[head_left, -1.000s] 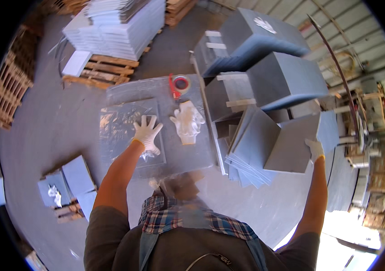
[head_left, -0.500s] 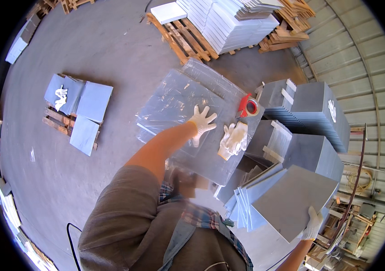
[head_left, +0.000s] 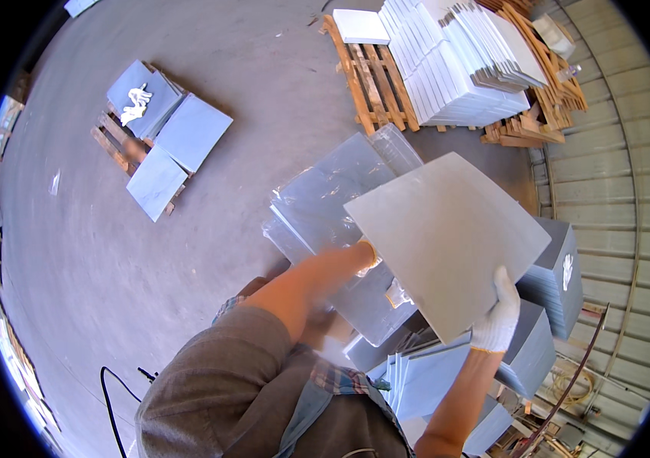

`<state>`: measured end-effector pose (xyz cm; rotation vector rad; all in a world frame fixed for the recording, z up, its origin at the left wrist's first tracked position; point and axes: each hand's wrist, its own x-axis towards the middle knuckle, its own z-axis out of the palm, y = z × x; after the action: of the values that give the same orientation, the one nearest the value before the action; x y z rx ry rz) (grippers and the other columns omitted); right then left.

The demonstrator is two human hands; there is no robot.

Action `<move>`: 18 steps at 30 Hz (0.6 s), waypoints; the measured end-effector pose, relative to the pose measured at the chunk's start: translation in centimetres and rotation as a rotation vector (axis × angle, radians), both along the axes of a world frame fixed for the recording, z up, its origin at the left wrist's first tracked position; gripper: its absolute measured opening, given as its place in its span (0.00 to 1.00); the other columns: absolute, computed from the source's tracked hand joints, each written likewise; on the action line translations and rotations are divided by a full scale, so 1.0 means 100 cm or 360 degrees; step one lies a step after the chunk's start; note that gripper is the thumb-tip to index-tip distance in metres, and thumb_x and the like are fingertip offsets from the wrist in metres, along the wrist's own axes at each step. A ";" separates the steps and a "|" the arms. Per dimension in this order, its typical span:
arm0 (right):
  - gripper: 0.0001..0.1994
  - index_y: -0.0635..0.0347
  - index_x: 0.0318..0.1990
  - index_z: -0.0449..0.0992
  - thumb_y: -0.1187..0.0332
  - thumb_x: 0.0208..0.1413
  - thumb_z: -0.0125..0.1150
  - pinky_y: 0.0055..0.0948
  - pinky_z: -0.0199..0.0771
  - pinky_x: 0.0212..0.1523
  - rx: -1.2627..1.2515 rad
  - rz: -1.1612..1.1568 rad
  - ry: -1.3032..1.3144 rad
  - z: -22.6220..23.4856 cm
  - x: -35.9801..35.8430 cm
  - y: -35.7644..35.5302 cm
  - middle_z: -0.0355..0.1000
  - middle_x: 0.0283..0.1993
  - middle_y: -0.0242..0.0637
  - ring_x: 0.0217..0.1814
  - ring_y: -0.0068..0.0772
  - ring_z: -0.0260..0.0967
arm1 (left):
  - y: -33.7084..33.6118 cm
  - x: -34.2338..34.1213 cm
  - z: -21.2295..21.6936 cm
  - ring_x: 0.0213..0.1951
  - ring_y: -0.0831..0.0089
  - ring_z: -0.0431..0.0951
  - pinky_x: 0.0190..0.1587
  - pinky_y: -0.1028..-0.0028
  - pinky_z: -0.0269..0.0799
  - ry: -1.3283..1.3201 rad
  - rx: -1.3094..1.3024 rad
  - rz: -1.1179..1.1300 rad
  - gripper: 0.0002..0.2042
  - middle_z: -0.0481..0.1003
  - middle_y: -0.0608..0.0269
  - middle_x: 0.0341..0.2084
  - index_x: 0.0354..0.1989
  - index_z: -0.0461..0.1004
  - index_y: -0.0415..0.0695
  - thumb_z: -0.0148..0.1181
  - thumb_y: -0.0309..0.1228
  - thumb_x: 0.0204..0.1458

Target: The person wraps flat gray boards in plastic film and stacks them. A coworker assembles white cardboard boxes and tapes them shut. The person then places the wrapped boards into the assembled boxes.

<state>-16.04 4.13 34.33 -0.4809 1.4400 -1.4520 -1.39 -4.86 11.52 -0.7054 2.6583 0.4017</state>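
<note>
A square, flat grey panel (head_left: 451, 237) is held up and tilted over the plastic-wrapped panels (head_left: 333, 179). My right hand (head_left: 499, 314), in a white knit glove, grips its lower right edge, thumb on the upper face. My left hand (head_left: 371, 258) reaches to the panel's left edge; only its glove cuff and a bit of the hand show. Its fingers are hidden behind the panel. A loose white glove (head_left: 398, 295) peeks out from under the panel's lower left edge, mostly covered.
Stacks of grey panels (head_left: 554, 259) stand at the right, a white glove (head_left: 567, 272) on one. Leaning panels (head_left: 424, 366) are near my body. Far ahead, white slabs (head_left: 447, 84) sit on a wooden pallet (head_left: 374, 84). Another low pallet (head_left: 111, 145) with grey panels (head_left: 191, 130) lies left.
My right hand has lifted the grey panel from the leaning stack up and left over the wrapped panels. My left hand has moved behind its edge. The red tape dispenser is now hidden.
</note>
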 end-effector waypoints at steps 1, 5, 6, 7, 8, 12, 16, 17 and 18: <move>0.25 0.77 0.62 0.65 0.70 0.62 0.61 0.39 0.74 0.58 0.0012 0.0061 -0.0011 -0.010 0.011 -0.013 0.72 0.58 0.47 0.56 0.40 0.73 | 0.000 -0.002 -0.002 0.72 0.44 0.47 0.62 0.29 0.49 0.0007 -0.0005 -0.0004 0.37 0.51 0.63 0.71 0.64 0.66 0.65 0.74 0.44 0.42; 0.25 0.74 0.63 0.66 0.71 0.60 0.61 0.39 0.71 0.59 -0.0010 0.0244 -0.0003 -0.058 0.048 -0.052 0.71 0.60 0.44 0.58 0.38 0.71 | -0.001 -0.004 -0.007 0.70 0.46 0.50 0.61 0.32 0.51 0.0023 -0.0016 -0.0011 0.34 0.53 0.63 0.69 0.62 0.67 0.63 0.72 0.43 0.43; 0.25 0.73 0.63 0.66 0.72 0.60 0.62 0.39 0.71 0.59 -0.0028 0.0287 0.0004 -0.071 0.057 -0.059 0.71 0.60 0.43 0.59 0.38 0.71 | 0.000 0.000 -0.008 0.69 0.47 0.50 0.61 0.33 0.51 0.0024 -0.0017 0.0010 0.33 0.54 0.63 0.68 0.61 0.68 0.62 0.72 0.43 0.43; 0.25 0.72 0.63 0.66 0.72 0.60 0.61 0.39 0.72 0.59 0.0009 0.0284 -0.0035 -0.080 0.067 -0.065 0.71 0.60 0.43 0.59 0.38 0.71 | -0.001 0.002 -0.008 0.69 0.47 0.51 0.61 0.34 0.52 0.0025 -0.0012 0.0024 0.32 0.54 0.63 0.68 0.61 0.68 0.62 0.72 0.42 0.44; 0.24 0.71 0.63 0.66 0.71 0.61 0.61 0.40 0.72 0.59 0.0048 0.0266 -0.0064 -0.089 0.074 -0.068 0.71 0.60 0.44 0.59 0.39 0.71 | 0.000 0.002 -0.011 0.68 0.47 0.52 0.61 0.35 0.52 0.0027 -0.0014 0.0020 0.32 0.55 0.63 0.67 0.60 0.68 0.61 0.71 0.42 0.44; 0.23 0.70 0.62 0.67 0.71 0.61 0.61 0.39 0.71 0.59 0.0107 0.0216 -0.0136 -0.100 0.109 -0.074 0.71 0.59 0.42 0.59 0.39 0.70 | 0.000 0.005 -0.018 0.67 0.49 0.55 0.60 0.38 0.55 0.0043 -0.0008 0.0043 0.29 0.57 0.62 0.65 0.58 0.69 0.59 0.70 0.41 0.45; 0.23 0.71 0.61 0.69 0.70 0.61 0.61 0.39 0.71 0.59 0.0105 0.0211 -0.0127 -0.117 0.115 -0.074 0.71 0.58 0.41 0.58 0.38 0.70 | 0.002 0.005 -0.019 0.65 0.51 0.57 0.58 0.42 0.57 0.0045 -0.0046 0.0025 0.26 0.59 0.62 0.62 0.56 0.70 0.58 0.68 0.40 0.46; 0.23 0.71 0.61 0.69 0.69 0.61 0.61 0.39 0.71 0.58 0.0110 0.0219 -0.0129 -0.121 0.114 -0.074 0.71 0.58 0.41 0.58 0.37 0.70 | 0.003 0.005 -0.020 0.64 0.51 0.58 0.58 0.42 0.57 0.0048 -0.0044 0.0025 0.25 0.60 0.62 0.62 0.56 0.70 0.57 0.68 0.40 0.47; 0.23 0.71 0.60 0.69 0.68 0.61 0.62 0.39 0.71 0.58 0.0115 0.0226 -0.0130 -0.124 0.114 -0.074 0.71 0.58 0.41 0.58 0.37 0.69 | 0.005 0.004 -0.020 0.64 0.52 0.59 0.58 0.43 0.58 0.0051 -0.0046 0.0018 0.24 0.61 0.62 0.61 0.55 0.71 0.57 0.67 0.40 0.47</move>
<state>-4.65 -3.23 21.97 -0.4638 1.3608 -1.2886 -0.98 -4.40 9.48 -0.7286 2.6966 0.3810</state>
